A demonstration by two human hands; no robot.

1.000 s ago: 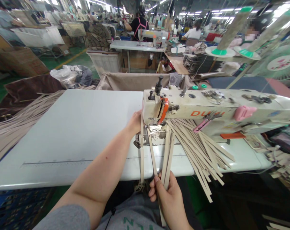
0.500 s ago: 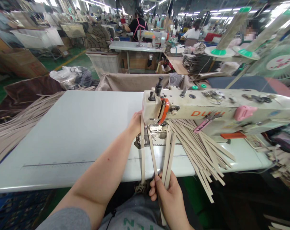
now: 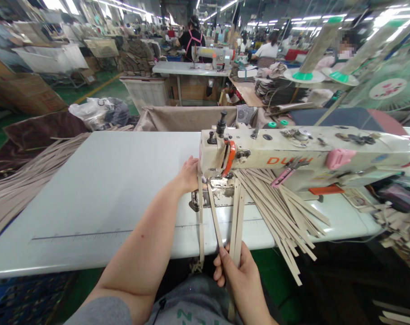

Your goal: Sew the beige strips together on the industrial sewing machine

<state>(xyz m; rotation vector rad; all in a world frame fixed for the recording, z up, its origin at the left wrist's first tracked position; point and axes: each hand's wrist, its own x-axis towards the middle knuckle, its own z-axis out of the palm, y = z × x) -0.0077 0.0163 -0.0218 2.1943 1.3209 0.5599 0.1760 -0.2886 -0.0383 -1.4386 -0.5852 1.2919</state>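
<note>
My right hand [image 3: 240,275] is closed around several narrow beige strips [image 3: 237,221] at the table's front edge. One strip [image 3: 214,212] is pinched between its thumb and finger and runs up toward the needle area of the sewing machine [image 3: 252,151]. Beside the machine head lies my left hand [image 3: 188,176], with some fingers stretched out and the rest hidden behind the head and a strip. That hanging strip [image 3: 201,221] passes in front of its fingertips and drops over the table edge. A fanned pile of strips [image 3: 276,212] rests under the machine arm.
The white table [image 3: 123,180] has a ruler line along its front. Long strips [image 3: 32,167] are heaped at its left. Pink-handled snippers [image 3: 284,176] hang on the machine. Thread cones [image 3: 318,49] stand at right. A fabric-lined bin [image 3: 188,117] is behind; co-workers sit beyond.
My left hand's fingers have lifted and stretched out, showing more beside the machine head. My right hand keeps its hold on the strips, nearly still. The view has shifted slightly.
</note>
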